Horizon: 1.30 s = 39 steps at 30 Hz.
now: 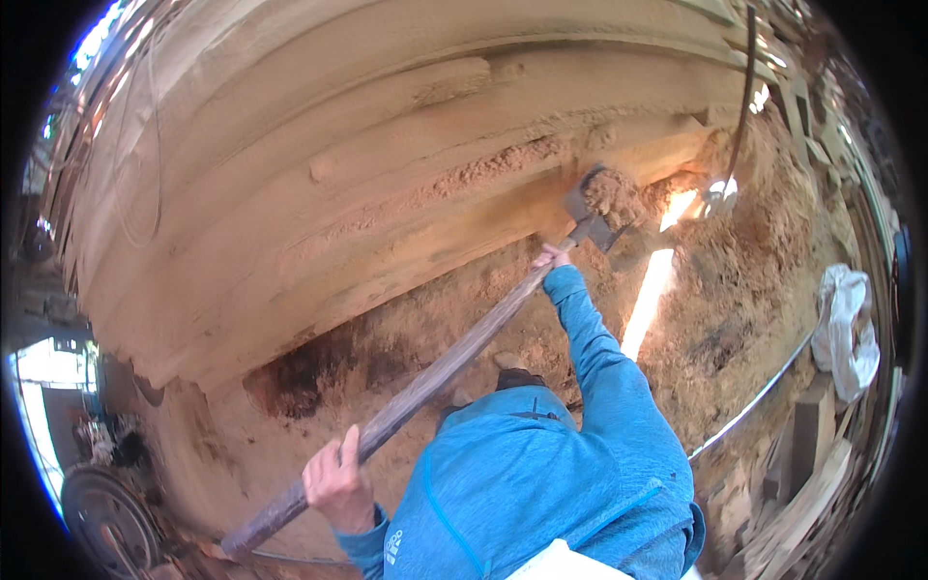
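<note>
- Left hand (338, 483) is wrapped round the shovel (420, 392) near its butt end, probably for steering and leverage.
- Dark spoked wheel (108, 522) sits just left of that shovel's butt end.
- Right hand's (553, 256) fingers curl over the shaft just behind the shovel's blade; can't tell where the thumb goes. Choking down that far likely takes the weight off the front.
- Blade (578, 201) is at the shovel's far end, with brown crumbly stuff (616, 196) heaped on it, so keeping it level-ish makes sense.
- White bag (848, 333) is well right of the shovel.
- Big dusty wall (387, 155) rises beyond the shovel.
</note>
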Each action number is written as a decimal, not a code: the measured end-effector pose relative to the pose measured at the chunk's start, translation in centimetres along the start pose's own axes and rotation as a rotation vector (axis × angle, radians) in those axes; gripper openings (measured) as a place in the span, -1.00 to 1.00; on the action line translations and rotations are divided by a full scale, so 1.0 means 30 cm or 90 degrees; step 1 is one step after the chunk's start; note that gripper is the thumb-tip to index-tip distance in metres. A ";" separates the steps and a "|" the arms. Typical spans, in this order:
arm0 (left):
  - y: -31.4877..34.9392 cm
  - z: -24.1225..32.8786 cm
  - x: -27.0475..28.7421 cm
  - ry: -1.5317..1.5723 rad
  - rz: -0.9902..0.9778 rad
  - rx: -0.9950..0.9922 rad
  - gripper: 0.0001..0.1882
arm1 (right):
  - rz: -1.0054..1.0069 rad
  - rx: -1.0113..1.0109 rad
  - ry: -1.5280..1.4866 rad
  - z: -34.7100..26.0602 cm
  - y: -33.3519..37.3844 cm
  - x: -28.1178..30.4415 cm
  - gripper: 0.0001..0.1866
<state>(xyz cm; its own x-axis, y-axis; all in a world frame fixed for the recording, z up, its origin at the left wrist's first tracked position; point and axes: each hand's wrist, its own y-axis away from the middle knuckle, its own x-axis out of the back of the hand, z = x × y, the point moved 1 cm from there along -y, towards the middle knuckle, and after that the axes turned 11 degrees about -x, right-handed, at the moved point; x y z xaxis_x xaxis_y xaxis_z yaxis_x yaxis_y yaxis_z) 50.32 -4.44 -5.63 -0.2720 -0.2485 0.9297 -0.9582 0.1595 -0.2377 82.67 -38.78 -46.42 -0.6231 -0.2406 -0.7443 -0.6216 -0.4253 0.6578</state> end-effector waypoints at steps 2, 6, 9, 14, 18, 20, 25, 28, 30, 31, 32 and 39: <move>0.087 -0.114 0.037 0.078 -0.082 0.046 -0.71 | 0.064 -0.003 0.043 0.143 0.012 0.027 -0.69; 0.256 -0.329 0.070 0.016 -0.189 0.142 -0.81 | 0.090 -0.038 0.087 0.485 0.029 -0.025 -0.76; 0.368 -0.445 0.095 -0.063 -0.211 0.177 -0.86 | 0.077 -0.061 0.134 0.738 0.043 -0.105 -0.71; 0.468 -0.483 0.171 -0.169 -0.226 0.214 -0.88 | 0.052 -0.195 0.107 0.933 0.010 -0.221 -0.69; 0.421 -0.396 0.167 -0.140 -0.255 0.282 -0.81 | 0.073 -0.244 0.141 0.856 -0.086 -0.244 -0.71; 0.347 -0.334 0.143 -0.133 -0.224 0.259 -0.87 | 0.047 -0.268 0.116 0.753 -0.125 -0.245 -0.72; 0.050 -0.230 0.038 -0.159 -0.167 0.162 -0.89 | 0.027 -0.134 0.134 0.358 -0.181 -0.280 -0.74; -0.132 -0.154 -0.034 -0.151 -0.106 0.108 -0.85 | 0.039 -0.159 0.100 0.097 -0.208 -0.318 -0.74; -0.211 -0.123 -0.040 -0.147 -0.098 0.103 -0.85 | 0.054 -0.159 0.089 0.024 -0.217 -0.333 -0.73; -0.238 -0.118 -0.034 -0.149 -0.088 0.096 -0.85 | 0.055 -0.139 0.100 0.003 -0.218 -0.337 -0.72; -0.255 -0.111 -0.028 -0.150 -0.080 0.095 -0.86 | 0.078 -0.141 0.115 -0.004 -0.219 -0.344 -0.71; -0.262 -0.100 -0.026 -0.192 -0.075 0.064 -0.89 | -0.005 -0.069 0.094 0.003 -0.179 -0.312 -0.70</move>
<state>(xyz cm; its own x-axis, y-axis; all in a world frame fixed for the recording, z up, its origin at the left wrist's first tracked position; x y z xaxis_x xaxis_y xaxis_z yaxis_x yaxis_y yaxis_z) 58.32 -2.64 -3.65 -0.1583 -0.5334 0.8309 -0.9845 0.0211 -0.1740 91.79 -34.19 -42.98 -0.5369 -0.3592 -0.7633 -0.5662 -0.5173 0.6417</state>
